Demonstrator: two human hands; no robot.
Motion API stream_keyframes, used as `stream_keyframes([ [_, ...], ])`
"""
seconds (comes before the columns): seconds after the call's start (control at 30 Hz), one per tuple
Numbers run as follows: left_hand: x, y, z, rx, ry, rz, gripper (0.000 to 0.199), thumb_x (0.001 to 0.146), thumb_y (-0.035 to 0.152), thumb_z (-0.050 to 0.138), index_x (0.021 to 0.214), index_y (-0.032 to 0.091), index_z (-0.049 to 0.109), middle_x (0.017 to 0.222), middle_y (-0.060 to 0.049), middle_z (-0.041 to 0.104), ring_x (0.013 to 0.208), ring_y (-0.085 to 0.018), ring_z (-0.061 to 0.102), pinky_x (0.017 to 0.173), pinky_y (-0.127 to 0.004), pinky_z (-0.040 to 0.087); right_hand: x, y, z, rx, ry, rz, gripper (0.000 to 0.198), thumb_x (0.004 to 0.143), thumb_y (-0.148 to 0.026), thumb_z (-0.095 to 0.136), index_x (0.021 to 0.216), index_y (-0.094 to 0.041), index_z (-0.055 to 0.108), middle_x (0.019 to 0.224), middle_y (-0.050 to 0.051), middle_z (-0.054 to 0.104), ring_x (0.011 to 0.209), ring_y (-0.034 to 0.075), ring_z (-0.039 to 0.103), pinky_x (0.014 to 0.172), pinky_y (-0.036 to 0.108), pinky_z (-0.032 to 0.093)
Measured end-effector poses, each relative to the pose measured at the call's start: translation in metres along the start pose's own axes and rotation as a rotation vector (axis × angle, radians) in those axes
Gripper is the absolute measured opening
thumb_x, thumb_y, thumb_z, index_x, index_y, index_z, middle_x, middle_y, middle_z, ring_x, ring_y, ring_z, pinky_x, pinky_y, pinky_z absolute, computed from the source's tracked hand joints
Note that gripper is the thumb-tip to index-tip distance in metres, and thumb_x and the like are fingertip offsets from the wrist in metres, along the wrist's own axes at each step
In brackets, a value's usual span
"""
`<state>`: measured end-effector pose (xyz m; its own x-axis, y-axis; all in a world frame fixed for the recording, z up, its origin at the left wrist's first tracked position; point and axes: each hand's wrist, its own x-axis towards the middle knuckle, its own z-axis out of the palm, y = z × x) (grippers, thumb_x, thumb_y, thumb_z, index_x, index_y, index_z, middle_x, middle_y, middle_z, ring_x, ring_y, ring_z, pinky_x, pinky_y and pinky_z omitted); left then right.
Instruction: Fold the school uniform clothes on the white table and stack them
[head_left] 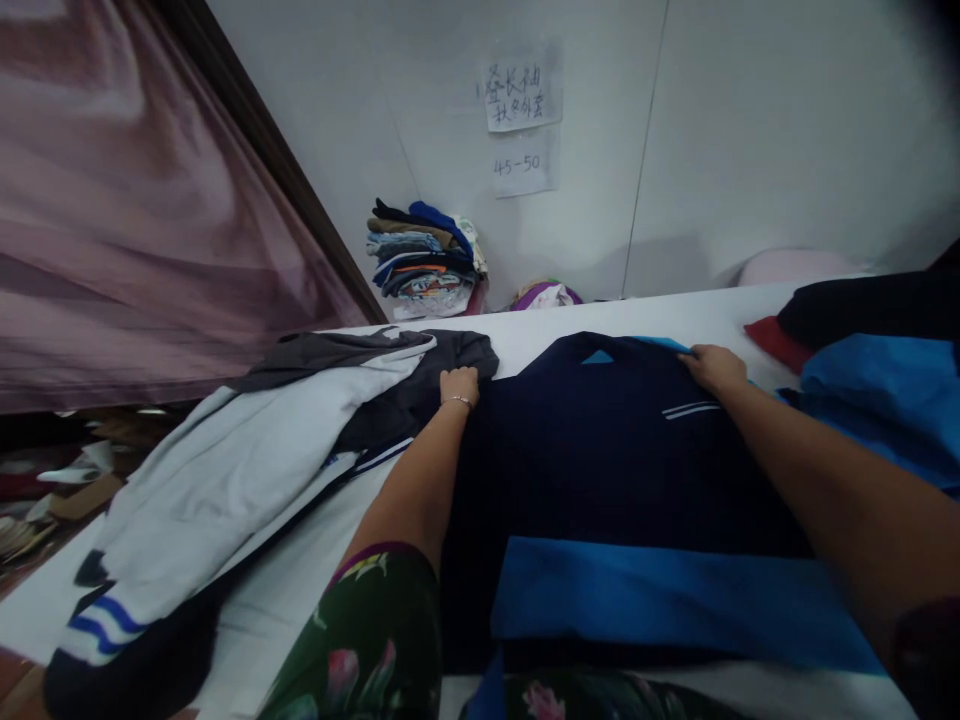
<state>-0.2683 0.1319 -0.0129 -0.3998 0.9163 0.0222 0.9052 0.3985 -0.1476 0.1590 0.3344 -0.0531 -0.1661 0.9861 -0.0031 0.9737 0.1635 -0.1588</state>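
Note:
A dark navy jacket with a bright blue band across its lower part lies spread on the white table in front of me. My left hand is closed on the jacket's left edge near the shoulder. At the upper right shoulder, where a blue strip shows, my right hand pinches the cloth. Two thin white stripes mark the navy fabric below that hand. Left of my left hand lies a grey and white garment with blue stripes at one end, touching the navy jacket's sleeve.
A stack of folded clothes stands at the back against the wall. Blue and black garments are heaped on the right. Handwritten papers hang on the wall. A pink curtain covers the left side, above clutter.

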Motion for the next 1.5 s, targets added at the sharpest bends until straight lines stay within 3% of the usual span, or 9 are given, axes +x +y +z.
stream_keyframes([
  [0.17,-0.009,0.000,0.000,-0.017,0.065,-0.021,0.025,0.089,0.024,0.047,0.104,0.015,0.064,0.110,-0.015,0.065,0.107,-0.027,0.059,0.090,-0.041,0.037,-0.001,-0.007,-0.005,-0.017,0.097,-0.069,0.047,0.087,-0.044,0.046,0.121,-0.015,0.060,0.114,0.020,0.064,0.103,0.036,0.058,0.079,0.046,0.046],
  [0.3,-0.031,0.011,-0.009,-0.162,0.185,0.084,0.031,0.092,0.034,0.045,0.112,0.017,0.062,0.119,-0.012,0.063,0.114,-0.025,0.055,0.098,-0.040,0.036,-0.028,-0.016,-0.013,0.081,0.334,-0.396,0.058,0.090,-0.046,0.040,0.139,-0.016,0.044,0.136,0.018,0.051,0.128,0.034,0.043,0.101,0.054,0.037],
  [0.43,-0.077,0.030,0.013,-0.291,0.126,0.382,0.047,0.093,0.045,0.042,0.133,0.021,0.050,0.145,-0.008,0.046,0.136,-0.023,0.035,0.112,-0.042,0.025,-0.071,-0.015,0.005,0.042,0.153,-0.706,0.059,0.090,-0.057,0.035,0.141,-0.027,0.043,0.151,0.007,0.035,0.141,0.029,0.025,0.111,0.053,0.023],
  [0.57,-0.102,0.040,0.039,-0.284,-0.036,0.413,0.061,0.093,0.054,0.038,0.145,0.024,0.035,0.156,-0.007,0.026,0.145,-0.025,0.016,0.115,-0.049,0.016,-0.092,-0.013,0.023,-0.051,-0.116,-0.627,0.062,0.091,-0.059,0.027,0.142,-0.028,0.042,0.154,0.007,0.028,0.143,0.029,0.020,0.111,0.058,0.017],
  [0.67,-0.101,0.039,0.034,-0.290,-0.080,0.408,0.061,0.093,0.053,0.037,0.147,0.023,0.032,0.157,-0.007,0.022,0.146,-0.023,0.012,0.116,-0.049,0.013,-0.091,-0.017,0.016,-0.054,-0.203,-0.596,0.065,0.090,-0.060,0.027,0.145,-0.026,0.039,0.155,0.009,0.025,0.143,0.029,0.017,0.111,0.058,0.017],
  [0.87,-0.127,0.031,0.004,-0.351,-0.103,0.359,0.061,0.094,0.054,0.035,0.146,0.024,0.033,0.157,-0.008,0.022,0.145,-0.025,0.014,0.115,-0.052,0.014,-0.101,0.019,-0.007,-0.093,-0.073,-0.492,0.068,0.087,-0.064,0.031,0.145,-0.028,0.038,0.155,0.009,0.026,0.143,0.032,0.016,0.111,0.060,0.015],
  [1.07,-0.174,0.025,0.029,-0.289,-0.161,0.378,0.062,0.092,0.054,0.038,0.146,0.023,0.034,0.156,-0.011,0.024,0.145,-0.026,0.015,0.114,-0.054,0.012,-0.124,0.072,0.003,-0.065,-0.067,-0.233,0.070,0.088,-0.064,0.029,0.146,-0.025,0.037,0.153,0.012,0.030,0.141,0.035,0.023,0.107,0.065,0.021],
  [1.33,-0.167,0.023,0.003,-0.349,-0.241,0.281,0.054,0.094,0.049,0.036,0.143,0.024,0.040,0.154,-0.010,0.030,0.143,-0.024,0.021,0.113,-0.049,0.021,-0.129,0.057,-0.023,0.079,-0.060,-0.188,0.064,0.088,-0.059,0.038,0.141,-0.022,0.045,0.144,0.012,0.045,0.135,0.034,0.036,0.106,0.057,0.033],
  [1.5,-0.219,0.033,-0.030,-0.454,-0.098,0.313,0.055,0.095,0.050,0.033,0.144,0.025,0.038,0.153,-0.008,0.033,0.143,-0.024,0.023,0.114,-0.051,0.019,-0.190,0.048,-0.034,0.178,-0.070,-0.359,0.058,0.088,-0.058,0.040,0.134,-0.025,0.053,0.143,0.009,0.047,0.135,0.032,0.037,0.108,0.057,0.029],
])
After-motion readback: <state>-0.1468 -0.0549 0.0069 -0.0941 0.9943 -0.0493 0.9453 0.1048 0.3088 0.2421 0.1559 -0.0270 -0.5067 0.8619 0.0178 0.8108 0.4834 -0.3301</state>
